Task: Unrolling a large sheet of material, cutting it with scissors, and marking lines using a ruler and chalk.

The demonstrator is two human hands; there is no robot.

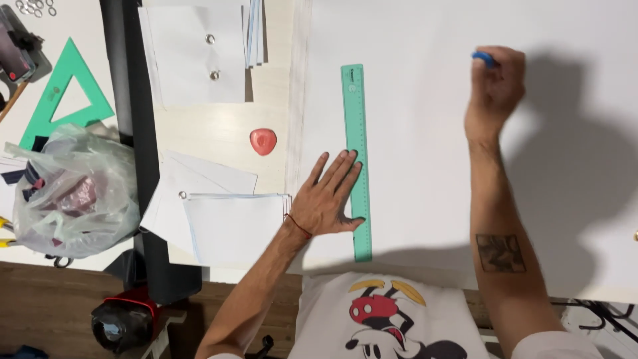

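Observation:
My left hand [330, 196] lies flat with fingers spread on a large white sheet [425, 119], its fingertips and thumb touching a long green ruler [357, 159] that lies lengthwise on the sheet. My right hand [495, 86] is raised at the far right over the sheet, fingers curled around a small blue piece [484, 58] that sticks out between them; it looks like chalk or a marker, but I cannot tell which. A red string circles my left wrist.
A red rounded chalk piece [263, 141] lies on the wooden board left of the sheet. White paper pieces with metal eyelets [199, 53] and a paper stack [232, 226] sit nearby. A green set square [63, 93] and a crumpled plastic bag [73, 193] are at far left.

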